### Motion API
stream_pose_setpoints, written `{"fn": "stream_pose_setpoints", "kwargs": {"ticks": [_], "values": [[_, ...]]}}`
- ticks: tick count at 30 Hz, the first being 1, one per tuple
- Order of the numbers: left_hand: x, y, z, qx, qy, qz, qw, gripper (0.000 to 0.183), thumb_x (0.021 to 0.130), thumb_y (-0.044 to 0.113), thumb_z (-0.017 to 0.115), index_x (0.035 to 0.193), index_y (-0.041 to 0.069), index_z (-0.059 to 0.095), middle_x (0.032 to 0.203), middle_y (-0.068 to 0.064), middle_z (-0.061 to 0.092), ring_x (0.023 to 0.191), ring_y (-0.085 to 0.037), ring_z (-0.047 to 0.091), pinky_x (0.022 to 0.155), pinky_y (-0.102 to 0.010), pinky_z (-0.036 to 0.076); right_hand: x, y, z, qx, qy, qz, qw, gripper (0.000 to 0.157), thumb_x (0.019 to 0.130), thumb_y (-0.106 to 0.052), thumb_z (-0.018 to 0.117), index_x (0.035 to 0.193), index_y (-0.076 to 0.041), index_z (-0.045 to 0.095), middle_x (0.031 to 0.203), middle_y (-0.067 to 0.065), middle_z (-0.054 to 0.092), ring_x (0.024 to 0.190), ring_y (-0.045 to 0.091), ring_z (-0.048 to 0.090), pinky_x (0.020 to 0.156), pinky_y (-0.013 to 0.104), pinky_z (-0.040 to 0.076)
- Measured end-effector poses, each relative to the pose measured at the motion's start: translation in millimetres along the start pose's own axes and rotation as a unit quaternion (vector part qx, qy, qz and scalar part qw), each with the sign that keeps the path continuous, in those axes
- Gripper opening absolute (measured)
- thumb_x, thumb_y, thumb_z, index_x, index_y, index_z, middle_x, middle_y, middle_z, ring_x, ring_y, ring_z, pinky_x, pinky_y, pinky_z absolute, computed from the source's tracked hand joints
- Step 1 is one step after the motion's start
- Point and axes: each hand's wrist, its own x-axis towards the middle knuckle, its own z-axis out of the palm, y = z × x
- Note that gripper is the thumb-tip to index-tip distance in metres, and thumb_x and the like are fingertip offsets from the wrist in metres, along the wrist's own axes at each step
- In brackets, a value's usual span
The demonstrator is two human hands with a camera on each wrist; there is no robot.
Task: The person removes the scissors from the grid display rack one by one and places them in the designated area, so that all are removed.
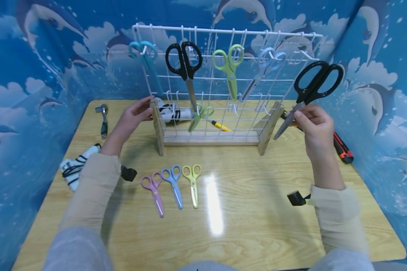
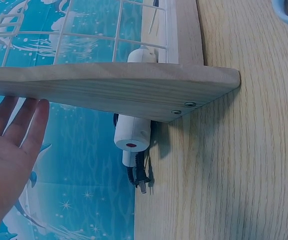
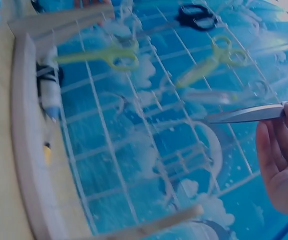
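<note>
"What did your right hand (image 1: 315,126) have?"

"Large black scissors (image 1: 311,90), handles up. My fingers and thumb were clamped on the blades, and the tip slanted down toward the counter (image 1: 251,210)."

"Where was that, exactly?"

"Near the right end of the wire rack (image 1: 210,141), with a white hook (image 1: 307,55) jutting out close to the handles."

"And your left hand (image 1: 133,117)?"

"Its fingers were straight and slightly apart, the tips at the rack's left wooden end panel (image 2: 109,86). How firmly they pressed, I couldn't tell."

"What hung on the rack?"

"Along the upper part, from the left: teal scissors (image 1: 150,64), a second black pair (image 1: 186,73), green scissors (image 1: 231,71) and pale blue scissors (image 1: 263,67). Another green pair (image 1: 196,119) hung lower, by the second black pair's tip."

"And around it?"

"Pink scissors (image 1: 154,191), blue scissors (image 1: 173,181) and yellow scissors (image 1: 192,180) lay side by side in front, nearer my left arm than my right. Behind the mesh I saw a yellow cutter (image 1: 220,125)."
</note>
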Motion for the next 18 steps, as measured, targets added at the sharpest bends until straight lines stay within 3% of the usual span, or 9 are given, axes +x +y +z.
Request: {"fn": "stream_pose_setpoints", "kwargs": {"ticks": [5, 8, 10, 11, 13, 17, 18], "values": [[0.2, 0.8, -0.1, -0.004, 0.001, -0.002, 1.0, 0.049, 0.084, 0.031, 0.051, 0.13, 0.025, 0.035, 0.127, -0.007, 0.041, 0.108, -0.016, 0.045, 0.088, -0.036, 0.042, -22, 16, 7.9, 0.011, -0.047, 0.036, 0.998, 0.014, 0.078, 0.014, 0.049, 0.079, 0.004, 0.059, 0.079, 0.009, 0.061, 0.066, 0.016, 0.057, 0.061, 0.022, 0.051], [1.4, 1.8, 0.5, -0.001, 0.002, -0.003, 1.0, 0.049, 0.084, 0.031, 0.051, 0.13, 0.026, 0.035, 0.127, -0.007, 0.041, 0.107, -0.016, 0.045, 0.087, -0.034, 0.043, -35, 32, 8.3, -0.043, -0.078, 0.073, 0.993, 0.012, 0.079, 0.007, 0.053, 0.081, -0.001, 0.061, 0.079, 0.005, 0.06, 0.064, 0.013, 0.055, 0.061, 0.02, 0.05], [1.9, 2.1, 0.5, 0.002, 0.002, -0.003, 1.0, 0.05, 0.084, 0.031, 0.051, 0.13, 0.026, 0.034, 0.127, -0.007, 0.041, 0.108, -0.016, 0.044, 0.086, -0.031, 0.044, -45, 43, 9.4, -0.09, -0.095, 0.106, 0.986, 0.007, 0.079, 0.0, 0.056, 0.082, -0.005, 0.061, 0.079, 0.002, 0.059, 0.064, 0.011, 0.054, 0.061, 0.019, 0.049], [2.0, 2.1, 0.5, 0.003, 0.003, -0.004, 1.0, 0.05, 0.083, 0.032, 0.051, 0.13, 0.026, 0.034, 0.127, -0.007, 0.04, 0.108, -0.016, 0.044, 0.085, -0.03, 0.044, -50, 65, -1.4, -0.084, -0.11, 0.121, 0.983, 0.006, 0.079, -0.004, 0.058, 0.084, -0.005, 0.062, 0.079, 0.002, 0.059, 0.065, 0.011, 0.054, 0.062, 0.02, 0.049], [1.9, 2.0, 0.4, 0.004, 0.003, -0.007, 1.0, 0.05, 0.083, 0.032, 0.051, 0.13, 0.026, 0.034, 0.128, -0.007, 0.04, 0.109, -0.017, 0.044, 0.084, -0.028, 0.045, -60, 80, 1.3, -0.11, -0.126, 0.159, 0.973, 0.008, 0.078, -0.01, 0.061, 0.086, -0.006, 0.061, 0.08, 0.0, 0.059, 0.066, 0.01, 0.054, 0.062, 0.02, 0.049], [1.2, 0.8, -0.1, 0.006, 0.005, -0.011, 0.9999, 0.05, 0.083, 0.033, 0.051, 0.13, 0.026, 0.034, 0.129, -0.007, 0.039, 0.11, -0.017, 0.043, 0.084, -0.027, 0.045, -79, 108, 9.5, -0.128, -0.15, 0.239, 0.951, 0.022, 0.078, -0.012, 0.061, 0.091, 0.005, 0.057, 0.08, 0.0, 0.06, 0.065, 0.011, 0.056, 0.061, 0.025, 0.051], [1.1, 0.5, -0.1, 0.007, 0.006, -0.012, 0.9999, 0.05, 0.083, 0.033, 0.051, 0.13, 0.026, 0.034, 0.129, -0.007, 0.039, 0.11, -0.017, 0.043, 0.084, -0.028, 0.045, -84, 99, 23.8, -0.155, -0.148, 0.264, 0.94, 0.024, 0.078, -0.011, 0.061, 0.092, 0.007, 0.055, 0.078, -0.001, 0.06, 0.064, 0.011, 0.056, 0.06, 0.027, 0.052]]}}
